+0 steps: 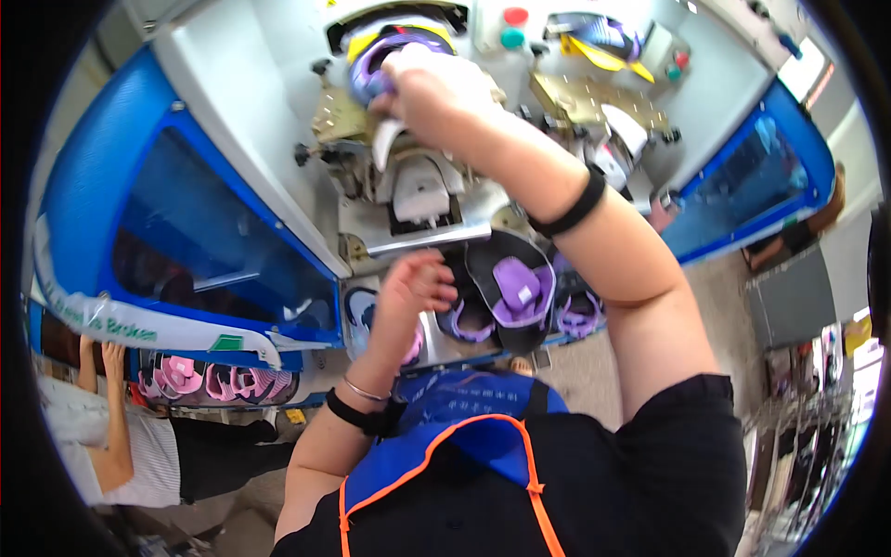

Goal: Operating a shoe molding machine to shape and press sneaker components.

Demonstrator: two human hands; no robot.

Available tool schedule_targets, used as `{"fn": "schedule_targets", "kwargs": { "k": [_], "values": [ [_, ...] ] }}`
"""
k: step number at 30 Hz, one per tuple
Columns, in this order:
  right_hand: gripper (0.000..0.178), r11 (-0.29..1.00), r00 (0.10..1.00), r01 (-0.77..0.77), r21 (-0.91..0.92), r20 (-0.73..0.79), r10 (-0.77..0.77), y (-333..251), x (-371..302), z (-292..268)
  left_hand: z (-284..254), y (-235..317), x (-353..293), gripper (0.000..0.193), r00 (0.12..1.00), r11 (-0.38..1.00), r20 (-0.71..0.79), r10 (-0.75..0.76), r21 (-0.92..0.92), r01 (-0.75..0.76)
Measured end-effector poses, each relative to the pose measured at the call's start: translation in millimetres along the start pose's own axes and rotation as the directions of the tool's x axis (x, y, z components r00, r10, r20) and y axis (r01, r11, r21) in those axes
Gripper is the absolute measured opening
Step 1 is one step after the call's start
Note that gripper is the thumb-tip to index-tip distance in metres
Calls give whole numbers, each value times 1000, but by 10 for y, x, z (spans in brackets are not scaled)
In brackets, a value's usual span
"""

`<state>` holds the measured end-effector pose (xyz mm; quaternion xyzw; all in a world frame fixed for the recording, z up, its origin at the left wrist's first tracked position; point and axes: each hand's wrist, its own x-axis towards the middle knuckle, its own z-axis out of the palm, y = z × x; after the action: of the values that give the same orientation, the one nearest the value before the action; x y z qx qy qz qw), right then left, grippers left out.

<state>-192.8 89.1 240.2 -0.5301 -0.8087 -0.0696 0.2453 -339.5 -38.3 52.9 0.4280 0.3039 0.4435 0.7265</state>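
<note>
My right hand (418, 88) reaches up into the machine and grips the collar edge of a purple shoe upper (364, 79). That upper sits at the left station, below a yellow-and-black pad, and motion blurs my fingers a little. Below it are a white curved part (386, 141) and a white shoe-shaped block (422, 193) on a metal base. My left hand (418, 283) hovers in front of the machine's front edge, fingers loosely bent and apart, holding nothing. Just right of it lie purple-and-black shoe uppers (471, 320) and a large black piece with purple parts (520, 283) on it.
At the right station, another blue-purple upper (599, 35) rests by a yellow pad. Red and green buttons (513, 28) are between the stations. Blue windowed doors (213, 232) flank the opening. Pink uppers (223, 381) lie at lower left, near another person (121, 441).
</note>
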Motion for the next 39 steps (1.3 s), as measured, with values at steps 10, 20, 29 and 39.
{"fn": "schedule_targets", "kwargs": {
  "k": [10,20,29,39],
  "values": [
    [49,978,962,36,206,-274,22,-16,-3122,306,-272,-286,-342,44,988,997,-146,-44,64,54],
    [23,861,766,-323,392,-426,481,668,-3404,-120,3,-254,-83,31,982,980,-75,-172,-110,163],
    [54,965,996,26,262,-94,-1,-25,-1462,810,-39,-141,519,64,955,992,-279,-99,47,116],
    [55,939,994,-62,337,-62,88,-5,-1031,893,-29,76,653,77,967,999,-255,-9,42,20]
  ]
}}
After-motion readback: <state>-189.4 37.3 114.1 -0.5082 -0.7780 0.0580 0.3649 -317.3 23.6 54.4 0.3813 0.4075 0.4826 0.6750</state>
